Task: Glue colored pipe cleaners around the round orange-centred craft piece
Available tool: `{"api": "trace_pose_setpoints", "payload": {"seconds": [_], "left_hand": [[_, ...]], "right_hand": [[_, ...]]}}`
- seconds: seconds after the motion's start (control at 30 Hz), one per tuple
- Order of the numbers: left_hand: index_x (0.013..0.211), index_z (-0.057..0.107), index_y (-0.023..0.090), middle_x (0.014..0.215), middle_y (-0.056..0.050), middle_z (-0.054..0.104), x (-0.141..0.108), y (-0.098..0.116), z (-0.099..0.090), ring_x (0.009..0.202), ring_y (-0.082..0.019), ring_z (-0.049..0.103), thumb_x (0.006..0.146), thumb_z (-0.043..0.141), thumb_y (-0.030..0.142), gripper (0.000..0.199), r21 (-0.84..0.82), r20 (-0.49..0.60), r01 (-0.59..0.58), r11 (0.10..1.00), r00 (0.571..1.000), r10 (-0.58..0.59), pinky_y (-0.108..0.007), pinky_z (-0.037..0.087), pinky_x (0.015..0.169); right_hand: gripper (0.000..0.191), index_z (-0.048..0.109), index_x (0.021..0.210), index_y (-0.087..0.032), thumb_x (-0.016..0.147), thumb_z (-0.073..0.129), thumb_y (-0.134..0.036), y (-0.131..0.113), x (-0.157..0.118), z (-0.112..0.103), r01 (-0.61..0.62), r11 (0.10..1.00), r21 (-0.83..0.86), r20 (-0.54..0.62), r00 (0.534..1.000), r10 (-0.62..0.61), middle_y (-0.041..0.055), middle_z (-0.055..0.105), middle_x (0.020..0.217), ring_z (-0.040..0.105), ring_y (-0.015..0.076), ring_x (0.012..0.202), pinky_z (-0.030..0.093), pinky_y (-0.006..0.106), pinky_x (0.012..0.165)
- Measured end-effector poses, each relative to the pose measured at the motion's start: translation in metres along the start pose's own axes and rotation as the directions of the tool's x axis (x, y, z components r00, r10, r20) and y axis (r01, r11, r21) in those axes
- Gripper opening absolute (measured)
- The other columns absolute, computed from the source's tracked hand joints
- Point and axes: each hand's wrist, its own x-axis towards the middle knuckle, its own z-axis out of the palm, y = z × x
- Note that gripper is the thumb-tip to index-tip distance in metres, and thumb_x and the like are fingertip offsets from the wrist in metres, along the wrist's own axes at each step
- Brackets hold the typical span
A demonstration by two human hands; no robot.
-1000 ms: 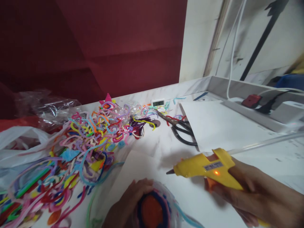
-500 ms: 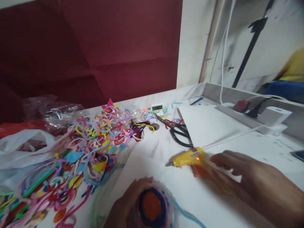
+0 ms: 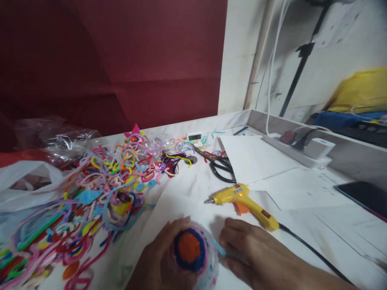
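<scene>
My left hand [image 3: 163, 257] is wrapped round a round decorated object [image 3: 208, 257] at the bottom centre, with an orange disc ringed in dark blue and pink on it. From its right side runs a light blue fuzzy strip [image 3: 218, 246]. My right hand [image 3: 248, 251] pinches that strip close to the object. Just beyond my right hand, a yellow glue gun [image 3: 232, 194] lies on its side on the white paper, its nozzle pointing left and its orange trigger towards me.
Tangled colourful fuzzy strips [image 3: 121, 165] cover the left side, beside a plastic bag [image 3: 33, 177]. Black-handled scissors [image 3: 222, 167] and a small digital display [image 3: 194, 137] lie further back. A power strip [image 3: 311, 160] and a phone [image 3: 363, 197] are on the right.
My right hand has moved left from beside the glue gun to the blue strip and closed on it. The view has shifted slightly to the right.
</scene>
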Motion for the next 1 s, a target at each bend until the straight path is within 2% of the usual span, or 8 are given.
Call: {"api": "trace_pose_setpoints", "payload": {"seconds": [0.13,0.27,0.37,0.53,0.67,0.77,0.87,1.0], "left_hand": [[0.128,0.056,0.030,0.129,-0.003,0.064,0.000,0.000,-0.002,0.116,-0.027,0.063,0.078,0.072,0.039,0.054,0.052,-0.006,-0.023,0.998,1.000,0.023,-0.029,0.055,0.095],[0.130,0.055,0.028,0.132,-0.004,0.062,-0.001,-0.004,-0.003,0.120,-0.028,0.061,0.075,0.073,0.032,0.057,0.130,0.020,-0.026,0.991,1.000,0.023,-0.033,0.052,0.101],[0.130,0.055,0.028,0.127,-0.004,0.065,-0.002,-0.007,-0.001,0.116,-0.027,0.063,0.076,0.071,0.029,0.056,0.197,-0.003,-0.015,0.980,1.000,0.016,-0.034,0.051,0.101],[0.127,0.058,0.028,0.124,-0.004,0.067,-0.002,-0.013,0.004,0.116,-0.029,0.063,0.074,0.073,0.041,0.057,0.232,-0.082,-0.064,0.971,0.993,0.085,-0.038,0.048,0.105],[0.128,0.058,0.029,0.124,-0.005,0.067,-0.003,-0.012,0.001,0.115,-0.028,0.064,0.077,0.070,0.050,0.056,0.221,-0.054,-0.051,0.974,0.996,0.064,-0.036,0.051,0.102],[0.128,0.059,0.029,0.127,-0.005,0.067,-0.003,-0.008,-0.003,0.118,-0.029,0.063,0.076,0.071,0.055,0.060,0.231,-0.045,-0.032,0.972,0.998,0.044,-0.038,0.046,0.107],[0.129,0.060,0.028,0.127,-0.005,0.068,-0.003,-0.003,-0.004,0.121,-0.030,0.061,0.075,0.073,0.057,0.063,0.254,-0.047,-0.017,0.967,0.998,0.030,-0.040,0.038,0.113],[0.129,0.060,0.029,0.128,-0.004,0.067,-0.002,-0.001,-0.004,0.121,-0.030,0.061,0.075,0.072,0.057,0.063,0.259,-0.051,-0.021,0.966,0.998,0.035,-0.038,0.038,0.113]], "right_hand": [[0.017,0.060,0.073,-0.018,0.087,0.051,-0.012,0.007,0.004,0.006,-0.020,0.999,0.039,-0.032,0.999,0.021,0.0061,0.067,0.083,0.062,0.0171,0.072,0.047,0.028,0.067],[0.029,0.059,0.074,-0.021,0.097,0.042,-0.026,0.005,0.001,-0.002,0.042,0.984,0.172,-0.128,0.992,-0.020,0.0022,0.066,0.075,0.060,0.0147,0.068,0.043,0.025,0.062],[0.027,0.063,0.082,-0.022,0.098,0.042,-0.030,-0.002,0.002,-0.004,0.082,0.975,0.208,-0.166,0.985,-0.048,0.0010,0.068,0.076,0.061,0.0142,0.068,0.041,0.025,0.061],[0.022,0.065,0.089,-0.023,0.094,0.044,-0.023,-0.008,0.010,-0.001,0.089,0.966,0.242,-0.166,0.985,-0.049,0.0005,0.070,0.079,0.062,0.0137,0.068,0.042,0.024,0.062],[0.024,0.064,0.083,-0.021,0.094,0.043,-0.023,-0.007,0.013,0.002,0.089,0.975,0.202,-0.181,0.982,-0.052,0.0012,0.067,0.074,0.058,0.0129,0.061,0.040,0.024,0.059],[0.025,0.060,0.078,-0.021,0.095,0.043,-0.025,-0.008,0.013,0.003,0.100,0.975,0.196,-0.171,0.983,-0.067,0.0011,0.065,0.071,0.054,0.0121,0.058,0.039,0.023,0.056],[0.026,0.064,0.083,-0.021,0.096,0.042,-0.026,-0.011,0.013,0.003,0.092,0.973,0.212,-0.142,0.988,-0.063,0.0025,0.066,0.077,0.058,0.0134,0.064,0.041,0.024,0.059],[0.028,0.067,0.086,-0.020,0.096,0.042,-0.027,-0.016,0.014,0.000,0.089,0.964,0.250,-0.106,0.992,-0.064,0.0048,0.069,0.081,0.063,0.0157,0.070,0.045,0.026,0.064]]}}
